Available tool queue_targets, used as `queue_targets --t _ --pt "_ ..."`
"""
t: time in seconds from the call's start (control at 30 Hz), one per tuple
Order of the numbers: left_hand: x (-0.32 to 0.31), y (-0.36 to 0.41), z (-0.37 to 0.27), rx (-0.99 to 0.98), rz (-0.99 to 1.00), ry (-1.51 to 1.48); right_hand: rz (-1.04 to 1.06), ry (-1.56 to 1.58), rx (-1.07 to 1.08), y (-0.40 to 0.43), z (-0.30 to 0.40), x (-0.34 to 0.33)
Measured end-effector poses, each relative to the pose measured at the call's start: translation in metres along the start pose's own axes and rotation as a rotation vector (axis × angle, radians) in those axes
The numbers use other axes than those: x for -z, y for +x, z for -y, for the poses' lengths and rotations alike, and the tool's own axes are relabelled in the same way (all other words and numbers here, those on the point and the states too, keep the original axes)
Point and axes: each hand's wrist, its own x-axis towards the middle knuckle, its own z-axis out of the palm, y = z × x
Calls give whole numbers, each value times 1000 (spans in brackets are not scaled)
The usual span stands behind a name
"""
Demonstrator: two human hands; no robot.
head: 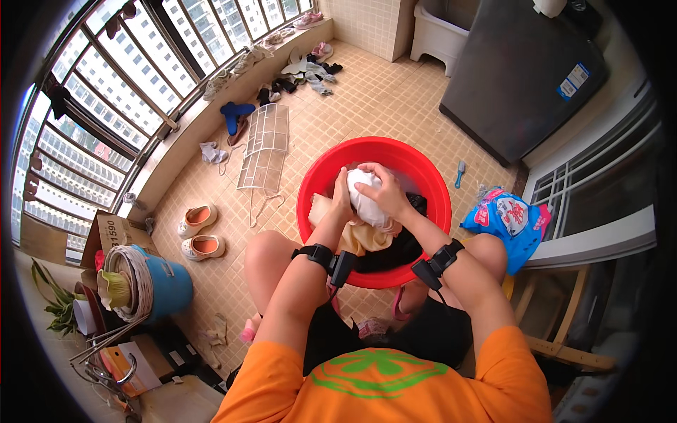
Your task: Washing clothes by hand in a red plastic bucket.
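A large red plastic basin (441, 232) sits on the floor between my knees. Above its middle, both hands press a bunched white cloth (366, 198) into a rounded lump. My left hand (342, 191) cups its left side, while my right hand (389, 193) grips it from the right with spread fingers. Below the cloth lies a pale yellow garment (365, 239), partly under my wrists. Black fabric (389, 259) fills the near part of the basin. Cloudy greyish liquid shows behind my right hand. Each forearm wears a black strap with a small device.
Right of the basin lie a blue detergent bag (502, 219) and a blue brush (460, 174). White slip-on shoes (203, 247), a wire rack (264, 148) and a blue bucket (172, 285) stand left. Socks (312, 71) are heaped farther off. A dark appliance (518, 79) stands back right.
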Motion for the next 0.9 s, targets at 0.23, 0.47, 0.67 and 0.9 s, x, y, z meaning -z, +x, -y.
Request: queue_targets --t 0.23,0.47,0.67,0.9 --pt "56 104 44 -577 514 -83 -19 -200 172 -12 32 -27" --pt "-16 -17 3 -53 8 15 -208 -510 -19 25 -40 10" --pt "3 4 9 -216 -287 -11 -57 -701 -353 33 -95 19" --pt "8 27 22 -296 -136 157 171 -611 -350 34 -130 18"
